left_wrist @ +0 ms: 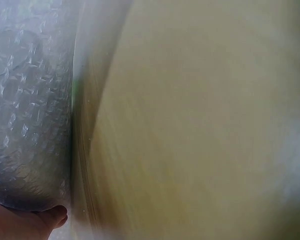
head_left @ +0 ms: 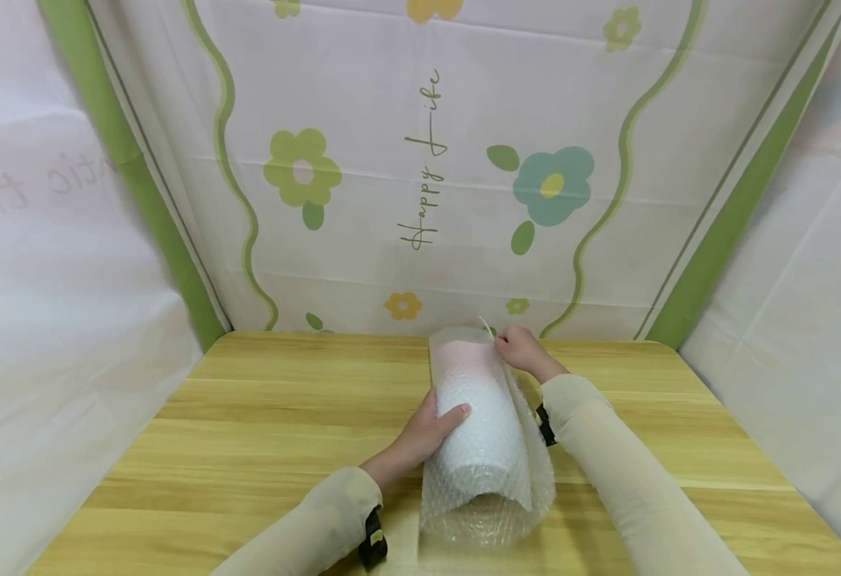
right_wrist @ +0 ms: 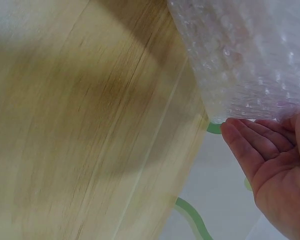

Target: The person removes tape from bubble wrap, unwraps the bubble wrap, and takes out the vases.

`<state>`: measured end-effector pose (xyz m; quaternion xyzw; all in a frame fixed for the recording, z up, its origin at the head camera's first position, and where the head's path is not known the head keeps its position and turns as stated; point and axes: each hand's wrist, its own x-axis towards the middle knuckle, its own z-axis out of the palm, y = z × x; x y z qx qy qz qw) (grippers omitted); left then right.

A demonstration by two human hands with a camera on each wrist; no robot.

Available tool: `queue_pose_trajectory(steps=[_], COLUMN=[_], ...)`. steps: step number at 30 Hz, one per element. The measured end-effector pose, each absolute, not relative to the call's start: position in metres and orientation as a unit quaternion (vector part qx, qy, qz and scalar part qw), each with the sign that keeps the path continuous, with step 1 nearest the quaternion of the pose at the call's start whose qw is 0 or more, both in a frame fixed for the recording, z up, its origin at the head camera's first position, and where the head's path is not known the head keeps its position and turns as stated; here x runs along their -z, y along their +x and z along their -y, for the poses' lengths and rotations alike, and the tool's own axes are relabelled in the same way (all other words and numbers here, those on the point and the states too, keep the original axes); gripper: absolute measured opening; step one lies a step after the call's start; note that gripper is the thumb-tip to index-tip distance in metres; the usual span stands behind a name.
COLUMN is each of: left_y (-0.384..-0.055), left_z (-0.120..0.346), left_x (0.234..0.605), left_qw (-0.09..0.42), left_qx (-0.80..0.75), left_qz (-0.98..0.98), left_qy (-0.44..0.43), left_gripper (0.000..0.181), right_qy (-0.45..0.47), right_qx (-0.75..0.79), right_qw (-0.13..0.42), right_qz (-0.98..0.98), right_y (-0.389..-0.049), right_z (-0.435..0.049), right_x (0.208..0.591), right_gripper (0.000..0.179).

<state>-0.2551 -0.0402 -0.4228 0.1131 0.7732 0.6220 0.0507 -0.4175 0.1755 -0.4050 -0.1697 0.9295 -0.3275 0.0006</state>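
A rounded, elongated object (head_left: 479, 424), white with a pink far end, lies inside clear bubble wrap (head_left: 492, 524); its kind is hidden by the wrap. The near end of the wrap gapes like a loose tube. My left hand (head_left: 423, 432) grips the bundle from its left side, thumb over the top. At the far right corner, my right hand (head_left: 524, 352) pinches the edge of the wrap with curled fingers. The right wrist view shows the bubble wrap (right_wrist: 250, 65) reaching the fingers. In the left wrist view, part of the hand (left_wrist: 32, 222) touches the wrap's lower edge.
The bundle is over a wooden table (head_left: 247, 448). A white curtain (head_left: 362, 104) printed with flowers hangs behind the far table edge, and white fabric panels (head_left: 46, 304) stand on both sides. Each wrist carries a black strap (head_left: 373, 540).
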Motion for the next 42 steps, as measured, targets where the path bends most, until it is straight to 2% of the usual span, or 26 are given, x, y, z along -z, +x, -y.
queue_pose_trajectory(steps=[7,19,34,42], left_y=[-0.269,-0.269,-0.266,-0.264], left_z=[0.040,0.040,0.042,0.042], left_x=[0.446,0.443,0.441,0.438], left_qw=[0.050,0.054,0.059,0.056], left_qx=[-0.618,-0.618,-0.622,-0.625], left_qz=[-0.776,-0.776,-0.772,-0.770], left_qy=[0.114,0.112,0.115,0.118], left_gripper=[0.075,0.077,0.077,0.076], right_qy=[-0.155,-0.153,-0.164,-0.173], right_qx=[0.359,0.373,0.366,0.378], right_qw=[0.001,0.010,-0.016,-0.005], right_qz=[-0.920,-0.915,-0.916,-0.909], right_y=[-0.419,-0.418,-0.413,-0.410], right_z=[-0.181,-0.186,-0.195,-0.197], right_x=[0.410,0.407,0.409,0.410], right_gripper=[0.045,0.045,0.044,0.045])
